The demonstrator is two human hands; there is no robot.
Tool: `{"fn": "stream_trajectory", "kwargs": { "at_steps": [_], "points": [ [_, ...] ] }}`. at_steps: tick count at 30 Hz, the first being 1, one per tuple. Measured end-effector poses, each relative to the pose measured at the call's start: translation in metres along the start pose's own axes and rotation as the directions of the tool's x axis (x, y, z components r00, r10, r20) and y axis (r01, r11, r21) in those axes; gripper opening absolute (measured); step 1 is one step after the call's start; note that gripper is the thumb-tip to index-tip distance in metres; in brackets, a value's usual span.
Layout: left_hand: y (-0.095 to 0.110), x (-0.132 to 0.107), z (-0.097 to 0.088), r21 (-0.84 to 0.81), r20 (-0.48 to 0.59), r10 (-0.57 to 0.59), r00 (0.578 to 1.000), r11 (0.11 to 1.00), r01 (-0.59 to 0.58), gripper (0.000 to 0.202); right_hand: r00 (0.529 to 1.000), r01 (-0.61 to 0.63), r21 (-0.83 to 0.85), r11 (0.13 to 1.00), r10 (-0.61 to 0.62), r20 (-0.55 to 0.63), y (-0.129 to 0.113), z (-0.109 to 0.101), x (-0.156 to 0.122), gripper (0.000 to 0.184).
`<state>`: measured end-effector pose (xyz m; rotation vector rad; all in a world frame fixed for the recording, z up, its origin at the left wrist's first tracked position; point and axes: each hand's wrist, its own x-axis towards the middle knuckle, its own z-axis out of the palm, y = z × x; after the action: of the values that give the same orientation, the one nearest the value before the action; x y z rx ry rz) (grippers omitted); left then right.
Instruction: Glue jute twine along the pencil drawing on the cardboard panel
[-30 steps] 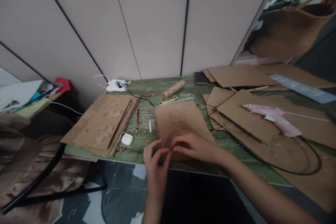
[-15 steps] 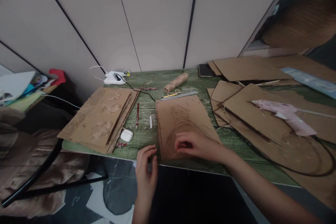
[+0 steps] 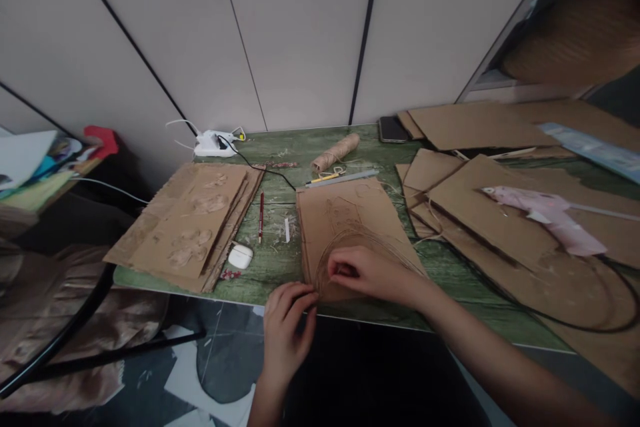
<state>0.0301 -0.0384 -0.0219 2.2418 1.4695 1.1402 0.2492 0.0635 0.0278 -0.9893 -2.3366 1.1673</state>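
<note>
Green table (image 3: pixel 275 271) edge runs beneath the left hand (image 3: pixel 287 320), near cardboard (image 3: pixel 316 227).

- Beyond both hands, a pale grey panelled wall (image 3: pixel 300 27) with thin dark seams (image 3: pixel 366 33), slanting at the left.
- Under and around the right hand (image 3: pixel 363 273), a green wood-grain tabletop (image 3: pixel 280 267) with a thin pale edge.
- Left of the left hand (image 3: pixel 290 323), a black tubular metal chair frame (image 3: pixel 93 303) and crumpled pinkish-brown cloth (image 3: pixel 45 287).
- Below the left hand, a dark grey tiled floor (image 3: pixel 230 333) with white scraps (image 3: pixel 185 373).
- Far beyond the right hand, rightward, a blurred brown woven basket (image 3: pixel 575 33).
- Dim, soft light.
</note>
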Motion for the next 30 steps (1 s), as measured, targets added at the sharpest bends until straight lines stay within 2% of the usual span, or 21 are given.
{"fn": "stream_trajectory", "kwargs": {
  "at_steps": [3,8,11,14,17,22,26,30],
  "points": [
    [0.001,0.0,0.001,-0.01,-0.022,0.0,1.0,1.0,0.0,0.032,1.0,-0.004,0.068,0.998,0.003,0.026,-0.001,-0.003,-0.001,0.013],
    [0.007,0.003,0.004,-0.001,-0.113,-0.043,0.993,0.999,0.043,0.017,0.999,-0.022,0.215,0.976,0.016,0.031,-0.001,-0.016,-0.006,0.018],
    [0.016,0.009,0.006,-0.018,-0.153,-0.096,0.983,0.995,0.095,0.021,0.999,-0.024,0.258,0.966,0.012,0.05,0.0,-0.02,-0.009,0.019],
    [0.027,0.016,0.009,0.002,-0.112,-0.164,0.98,0.986,0.165,0.033,0.997,-0.032,0.293,0.956,0.01,0.074,0.001,-0.02,-0.01,0.018],
    [0.034,0.023,0.011,0.095,-0.005,-0.194,0.981,0.976,0.194,0.03,0.997,-0.024,0.314,0.949,0.0,0.078,0.002,-0.019,-0.011,0.017],
    [0.03,0.022,0.008,0.131,-0.034,-0.129,0.991,0.982,0.133,0.02,0.999,-0.012,0.326,0.945,-0.002,0.043,0.004,-0.02,-0.013,0.018],
    [0.024,0.018,0.005,0.12,-0.014,-0.058,0.998,0.991,0.059,0.015,0.999,0.007,0.337,0.942,-0.018,0.031,0.004,-0.02,-0.014,0.014],
    [0.025,0.016,0.006,0.111,0.006,-0.049,0.999,0.993,0.048,0.01,0.999,0.008,0.346,0.938,-0.02,0.032,0.004,-0.019,-0.014,0.011]
  ]
}}
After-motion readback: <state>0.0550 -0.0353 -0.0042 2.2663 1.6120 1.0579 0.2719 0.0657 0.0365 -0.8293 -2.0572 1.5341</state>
